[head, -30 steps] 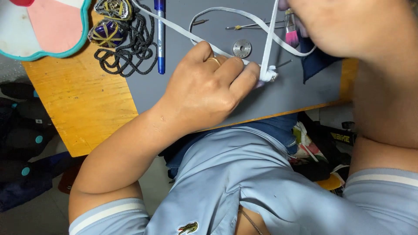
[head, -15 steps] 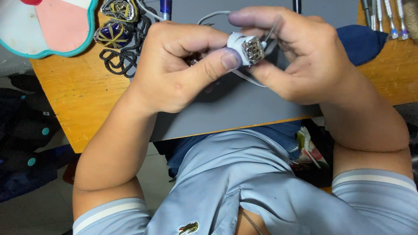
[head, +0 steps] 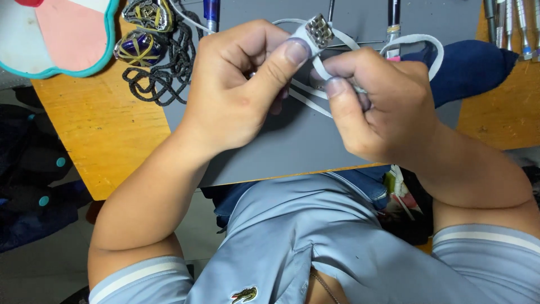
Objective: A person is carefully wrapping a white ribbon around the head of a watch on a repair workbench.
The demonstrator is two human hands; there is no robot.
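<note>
Both hands' grip on white cable plug [head: 318, 29], left hand [head: 239, 84], right hand [head: 382, 107]

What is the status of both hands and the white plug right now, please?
Left hand and right hand both pinching the white cable plug above the grey mat. Black cord off to the side, nothing in the way.

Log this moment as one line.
left hand: pinches white connector | right hand: grips white cable | beneath: grey mat
</note>
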